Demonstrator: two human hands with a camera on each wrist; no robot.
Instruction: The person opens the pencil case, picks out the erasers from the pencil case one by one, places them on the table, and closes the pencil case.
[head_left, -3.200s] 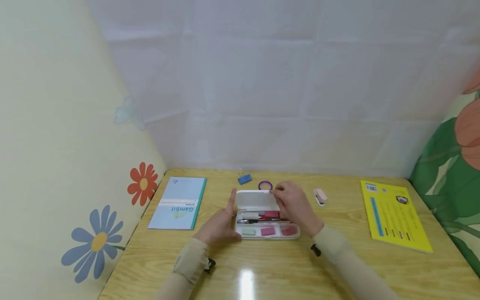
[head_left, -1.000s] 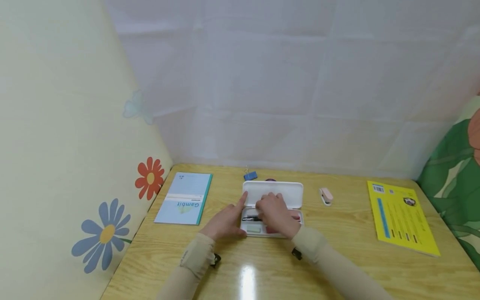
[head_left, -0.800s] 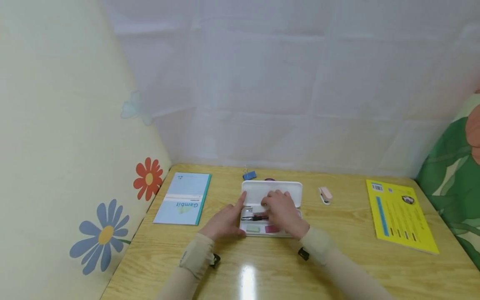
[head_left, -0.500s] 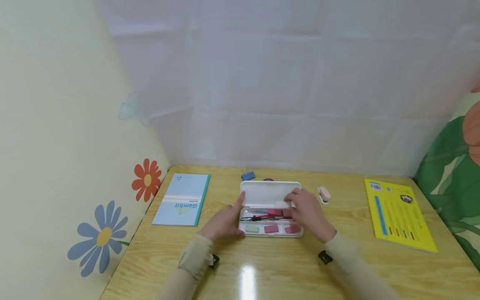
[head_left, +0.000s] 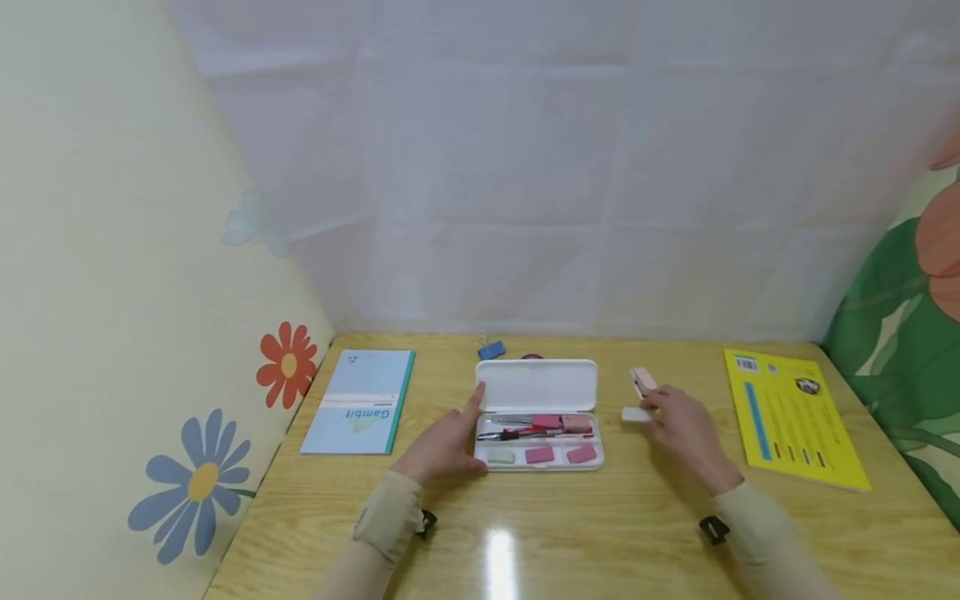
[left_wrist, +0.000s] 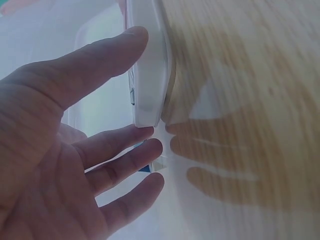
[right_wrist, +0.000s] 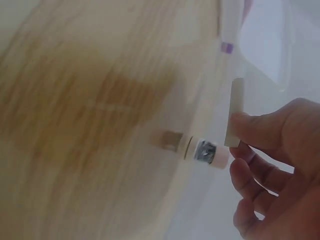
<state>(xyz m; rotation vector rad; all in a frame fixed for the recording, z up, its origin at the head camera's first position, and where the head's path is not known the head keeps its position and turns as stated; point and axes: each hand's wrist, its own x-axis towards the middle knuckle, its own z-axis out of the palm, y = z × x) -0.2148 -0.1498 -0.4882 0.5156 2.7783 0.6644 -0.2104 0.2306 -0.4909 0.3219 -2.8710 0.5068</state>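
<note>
A white pencil case (head_left: pixel 537 387) stands with its lid up in the middle of the table. In it lie a pen (head_left: pixel 504 436), several pink erasers (head_left: pixel 539 455) and a pale green eraser (head_left: pixel 501 457). My left hand (head_left: pixel 442 446) touches the case's left end with fingers and thumb spread nearly straight. To the right of the case, my right hand (head_left: pixel 686 429) pinches a white eraser (head_left: pixel 637 414) between thumb and index finger. Just beyond the eraser stands a small pink and white stapler (head_left: pixel 643 380), also visible in the right wrist view beside the fingertips.
A light blue notebook (head_left: pixel 357 402) lies at left and a yellow book (head_left: pixel 795 421) at right. Behind the case are a blue binder clip (head_left: pixel 491 350) and a purple ring (head_left: pixel 532 357), mostly hidden by the lid. A white sheet (head_left: pixel 480 167) hangs along the table's back edge.
The case's lid has swung up further. The right hand reached into the case, took out the white eraser and carried it right, near the stapler. The left hand has stayed at the case.
</note>
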